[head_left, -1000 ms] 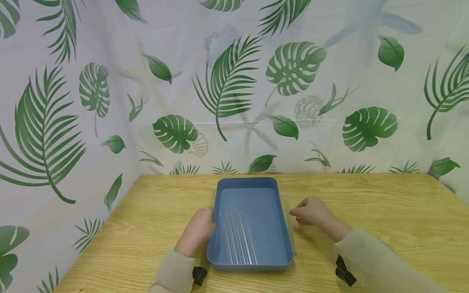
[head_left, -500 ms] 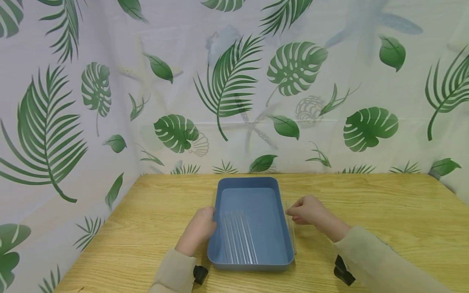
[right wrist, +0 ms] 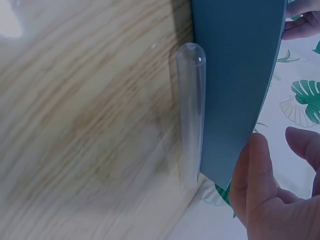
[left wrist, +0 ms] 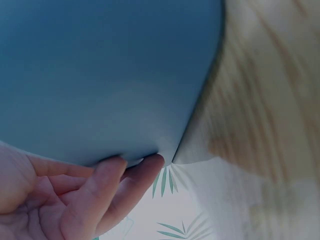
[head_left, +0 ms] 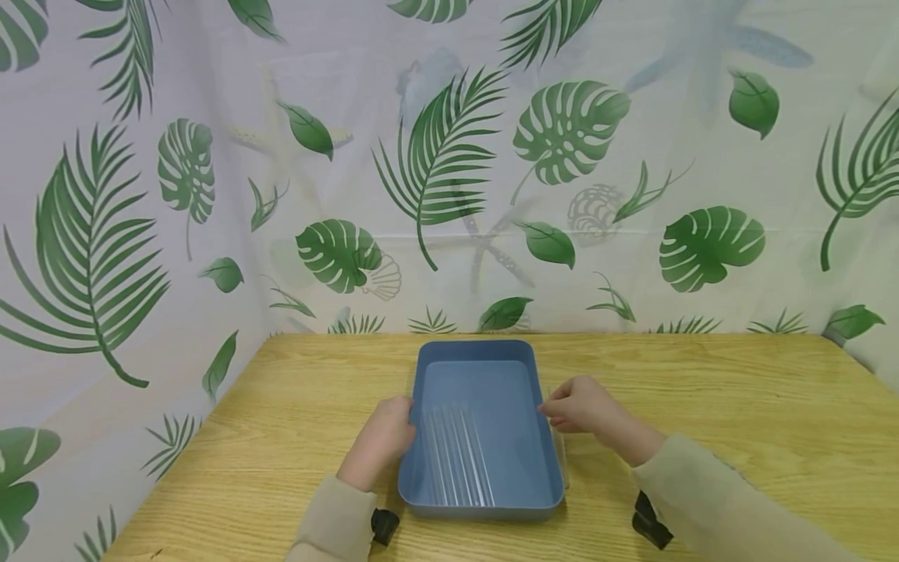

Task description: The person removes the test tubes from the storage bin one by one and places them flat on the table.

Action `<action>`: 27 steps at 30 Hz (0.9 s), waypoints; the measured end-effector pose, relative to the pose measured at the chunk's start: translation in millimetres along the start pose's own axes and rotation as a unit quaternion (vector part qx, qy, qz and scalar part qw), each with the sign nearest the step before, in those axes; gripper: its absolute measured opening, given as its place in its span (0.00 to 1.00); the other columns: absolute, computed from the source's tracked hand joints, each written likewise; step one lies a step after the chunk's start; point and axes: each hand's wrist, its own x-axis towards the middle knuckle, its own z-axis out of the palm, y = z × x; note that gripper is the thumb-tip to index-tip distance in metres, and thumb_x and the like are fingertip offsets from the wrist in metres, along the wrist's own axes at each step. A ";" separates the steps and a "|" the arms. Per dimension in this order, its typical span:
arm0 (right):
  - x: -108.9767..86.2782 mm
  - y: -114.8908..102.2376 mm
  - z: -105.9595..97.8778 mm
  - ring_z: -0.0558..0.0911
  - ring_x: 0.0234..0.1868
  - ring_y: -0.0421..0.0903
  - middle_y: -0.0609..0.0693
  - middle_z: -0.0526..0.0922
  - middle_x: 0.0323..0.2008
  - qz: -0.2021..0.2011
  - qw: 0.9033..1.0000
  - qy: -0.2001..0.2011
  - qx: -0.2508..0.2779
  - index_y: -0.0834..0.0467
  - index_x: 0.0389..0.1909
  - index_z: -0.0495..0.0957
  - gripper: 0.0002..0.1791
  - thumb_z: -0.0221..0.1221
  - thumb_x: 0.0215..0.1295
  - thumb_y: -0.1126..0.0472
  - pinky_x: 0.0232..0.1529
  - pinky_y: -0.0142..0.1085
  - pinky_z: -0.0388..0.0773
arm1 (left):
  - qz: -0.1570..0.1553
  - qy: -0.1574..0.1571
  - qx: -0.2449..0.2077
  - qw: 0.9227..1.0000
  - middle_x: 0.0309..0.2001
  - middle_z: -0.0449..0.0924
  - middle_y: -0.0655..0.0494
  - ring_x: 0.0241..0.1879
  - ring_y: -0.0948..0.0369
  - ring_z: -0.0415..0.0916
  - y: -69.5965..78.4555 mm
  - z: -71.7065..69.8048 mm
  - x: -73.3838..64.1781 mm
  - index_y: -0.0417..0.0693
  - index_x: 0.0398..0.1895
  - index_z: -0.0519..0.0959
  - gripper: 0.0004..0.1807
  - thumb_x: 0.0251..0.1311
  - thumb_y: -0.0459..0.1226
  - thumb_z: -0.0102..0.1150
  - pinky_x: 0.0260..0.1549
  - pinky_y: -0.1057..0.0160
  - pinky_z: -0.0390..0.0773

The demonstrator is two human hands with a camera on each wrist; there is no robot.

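Observation:
A blue rectangular tray (head_left: 507, 437) stands on the wooden table, with several clear tubes (head_left: 460, 460) lying side by side in its near left part. My left hand (head_left: 382, 437) grips the tray's left rim; in the left wrist view its fingers (left wrist: 102, 187) lie against the wall. My right hand (head_left: 588, 410) is at the right rim. There, in the right wrist view, the fingers (right wrist: 258, 160) touch the wall's edge while the thumb stands apart. One clear round-ended test tube (right wrist: 191, 115) lies on the table along the tray's right outer side.
The wooden table (head_left: 737, 414) extends to both sides of the tray. Behind it hangs a white cloth (head_left: 477, 179) printed with green leaves, which also covers the left side. A black strap piece (head_left: 652, 521) shows below the right sleeve.
My right hand has moved left from the loose test tube to the tray's right rim, leaving the tube on the table. The left hand keeps its hold on the tray.

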 end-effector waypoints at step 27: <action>2.1 -10.9 17.1 0.79 0.30 0.46 0.55 0.79 0.29 0.000 1.000 0.000 -0.005 0.72 0.34 0.76 0.12 0.59 0.53 0.66 0.32 0.37 0.77 | -0.006 -0.003 -0.009 1.000 0.49 0.70 0.33 0.45 0.48 0.71 1.7 -1.1 -1.0 0.24 0.49 0.68 0.20 0.50 0.21 0.44 0.38 0.55 0.73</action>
